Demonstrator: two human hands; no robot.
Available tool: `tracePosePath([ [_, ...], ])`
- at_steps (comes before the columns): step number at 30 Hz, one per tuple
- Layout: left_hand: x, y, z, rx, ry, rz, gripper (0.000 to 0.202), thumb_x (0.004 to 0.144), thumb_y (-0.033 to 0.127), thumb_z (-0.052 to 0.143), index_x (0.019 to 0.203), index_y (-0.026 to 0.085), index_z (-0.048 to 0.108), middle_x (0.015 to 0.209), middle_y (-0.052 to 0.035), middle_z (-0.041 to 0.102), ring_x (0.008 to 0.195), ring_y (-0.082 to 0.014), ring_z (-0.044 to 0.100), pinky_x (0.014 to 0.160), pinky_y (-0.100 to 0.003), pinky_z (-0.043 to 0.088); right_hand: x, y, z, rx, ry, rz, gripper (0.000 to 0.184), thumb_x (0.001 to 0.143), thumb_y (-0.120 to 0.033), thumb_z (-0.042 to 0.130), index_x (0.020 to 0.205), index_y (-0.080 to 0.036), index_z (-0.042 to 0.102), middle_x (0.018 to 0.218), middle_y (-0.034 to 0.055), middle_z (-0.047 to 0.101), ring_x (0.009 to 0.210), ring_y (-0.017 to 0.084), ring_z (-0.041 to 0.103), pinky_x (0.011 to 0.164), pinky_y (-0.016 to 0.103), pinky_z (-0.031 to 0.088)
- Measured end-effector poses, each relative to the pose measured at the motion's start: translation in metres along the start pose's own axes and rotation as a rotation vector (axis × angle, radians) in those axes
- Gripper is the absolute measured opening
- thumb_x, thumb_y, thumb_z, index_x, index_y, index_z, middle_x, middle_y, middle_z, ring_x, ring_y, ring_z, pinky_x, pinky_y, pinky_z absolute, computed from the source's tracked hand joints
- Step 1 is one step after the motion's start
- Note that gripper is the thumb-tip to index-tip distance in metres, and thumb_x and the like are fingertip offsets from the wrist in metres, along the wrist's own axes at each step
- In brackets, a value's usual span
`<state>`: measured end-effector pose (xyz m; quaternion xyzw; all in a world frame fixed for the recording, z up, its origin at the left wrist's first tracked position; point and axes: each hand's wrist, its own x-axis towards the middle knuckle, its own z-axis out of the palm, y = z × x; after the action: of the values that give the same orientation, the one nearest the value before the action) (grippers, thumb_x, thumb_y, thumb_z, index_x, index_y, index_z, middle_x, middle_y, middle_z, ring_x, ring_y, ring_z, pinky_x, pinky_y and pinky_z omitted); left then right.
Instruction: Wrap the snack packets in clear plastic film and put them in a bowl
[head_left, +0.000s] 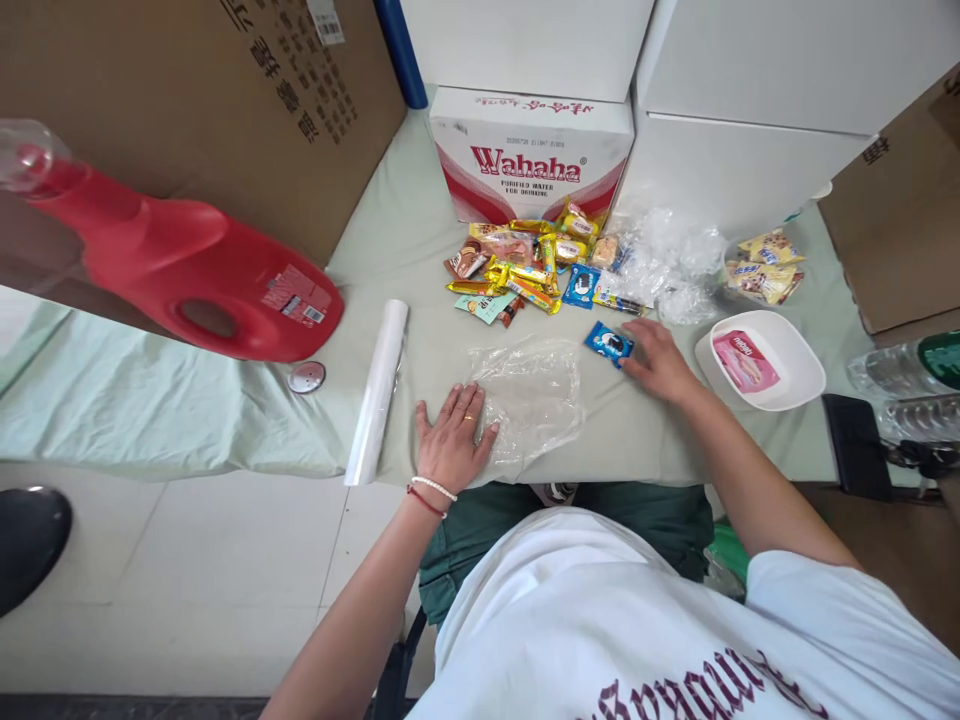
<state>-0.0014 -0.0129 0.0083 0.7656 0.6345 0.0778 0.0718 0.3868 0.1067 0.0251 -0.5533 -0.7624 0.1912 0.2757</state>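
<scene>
My left hand [452, 437] lies flat with fingers spread on the left edge of a clear plastic bag [536, 392] spread on the pale green cloth. My right hand [658, 360] rests to the bag's right, its fingertips touching a small blue Oreo packet [608, 343]; the fingers look loosely curled over it. Beyond the bag lies a heap of snack packets [525, 265] in yellow, orange and blue wrappers.
A roll of plastic bags [377, 390] lies left of my hand, by a small round cap [306, 377]. A red jug [180, 265] lies at left. A Wahaha box [531, 152], crumpled plastic [667, 262], a white bowl [787, 350] holding a pink packet, and bottles [907, 385] are nearby.
</scene>
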Motion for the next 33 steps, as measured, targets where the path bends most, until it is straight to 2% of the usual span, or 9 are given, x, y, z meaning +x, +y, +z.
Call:
tracePosePath([
  [3,-0.002,0.004,0.001,0.010,-0.018,-0.041,0.063,0.106,0.050,0.035,0.163,0.023,0.039,0.168,-0.0129,0.039,0.158,-0.0326,0.035,0.127,-0.074,0.011,-0.037,-0.030,-0.002,0.104,0.244,0.349,0.052,0.091,-0.069,0.056,0.106,-0.020,0.068,0.107,0.0126,0.069,0.098,0.028,0.065,0.088,0.043,0.055],
  [6,-0.006,0.015,0.002,0.030,-0.040,-0.079,0.069,0.106,0.053,0.033,0.165,0.018,0.033,0.171,-0.0146,0.033,0.160,-0.0336,0.030,0.126,-0.077,0.009,-0.079,-0.083,0.015,0.435,-0.012,0.583,0.063,0.096,-0.079,0.039,0.085,-0.022,0.064,0.077,0.0046,0.063,0.073,0.022,0.060,0.061,0.032,0.050],
  [8,-0.008,0.023,0.003,0.049,-0.049,-0.109,0.075,0.104,0.058,0.034,0.166,0.015,0.029,0.172,-0.0166,0.029,0.161,-0.0354,0.026,0.124,-0.079,0.008,-0.094,-0.117,0.033,0.556,-0.188,0.583,0.065,0.096,-0.081,0.034,0.085,-0.023,0.062,0.075,0.0030,0.061,0.070,0.020,0.058,0.055,0.030,0.045],
  [11,-0.009,0.033,0.002,0.074,-0.063,-0.147,0.086,0.101,0.065,0.036,0.167,0.012,0.024,0.173,-0.0196,0.023,0.162,-0.0379,0.022,0.123,-0.081,0.007,-0.091,-0.147,0.054,0.484,-0.232,0.512,0.052,0.096,-0.074,0.046,0.083,-0.024,0.056,0.071,-0.0009,0.057,0.068,0.018,0.054,0.061,0.029,0.043],
  [15,-0.010,0.032,-0.001,0.073,-0.130,-0.124,0.099,0.096,0.074,0.041,0.168,0.011,0.018,0.175,-0.0209,0.018,0.163,-0.0407,0.018,0.121,-0.083,0.006,-0.066,-0.138,0.051,0.448,-0.321,0.499,0.038,0.085,-0.059,0.062,0.075,-0.023,0.051,0.066,-0.0028,0.053,0.064,0.015,0.049,0.060,0.027,0.037],
  [20,-0.011,0.016,-0.005,0.039,-0.180,-0.038,0.106,0.090,0.078,0.050,0.169,0.016,0.017,0.175,-0.0211,0.017,0.163,-0.0438,0.015,0.121,-0.083,-0.002,-0.043,-0.101,0.017,0.670,-0.690,0.611,0.040,0.074,-0.056,0.073,0.078,-0.023,0.051,0.057,-0.0091,0.045,0.050,0.009,0.034,0.048,0.024,0.025],
  [25,-0.015,-0.002,-0.008,-0.067,-0.165,0.039,0.089,0.095,0.067,0.051,0.168,0.021,0.027,0.175,-0.0155,0.023,0.164,-0.0394,0.017,0.124,-0.080,0.001,-0.036,-0.076,-0.008,0.436,-0.823,0.543,0.042,0.070,-0.057,0.077,0.077,-0.021,0.057,0.058,-0.0075,0.050,0.050,0.009,0.039,0.050,0.024,0.029],
  [28,-0.019,-0.010,-0.010,-0.152,-0.071,0.003,0.062,0.101,0.055,0.046,0.156,0.024,0.051,0.172,-0.0114,0.034,0.163,-0.0346,0.022,0.129,-0.070,0.013,-0.038,-0.077,-0.024,0.107,-0.694,0.402,0.029,0.078,-0.048,0.075,0.082,-0.022,0.063,0.062,-0.0029,0.060,0.055,0.014,0.050,0.056,0.027,0.034],
  [33,-0.009,-0.009,-0.011,-0.334,0.177,-0.114,0.040,0.103,0.047,0.043,0.114,0.026,0.075,0.153,-0.0085,0.059,0.157,-0.0275,0.036,0.126,-0.052,0.036,-0.041,-0.126,-0.017,-0.144,-0.173,0.106,0.024,0.102,-0.038,0.052,0.109,-0.023,0.070,0.088,0.0078,0.074,0.081,0.025,0.067,0.073,0.036,0.049],
])
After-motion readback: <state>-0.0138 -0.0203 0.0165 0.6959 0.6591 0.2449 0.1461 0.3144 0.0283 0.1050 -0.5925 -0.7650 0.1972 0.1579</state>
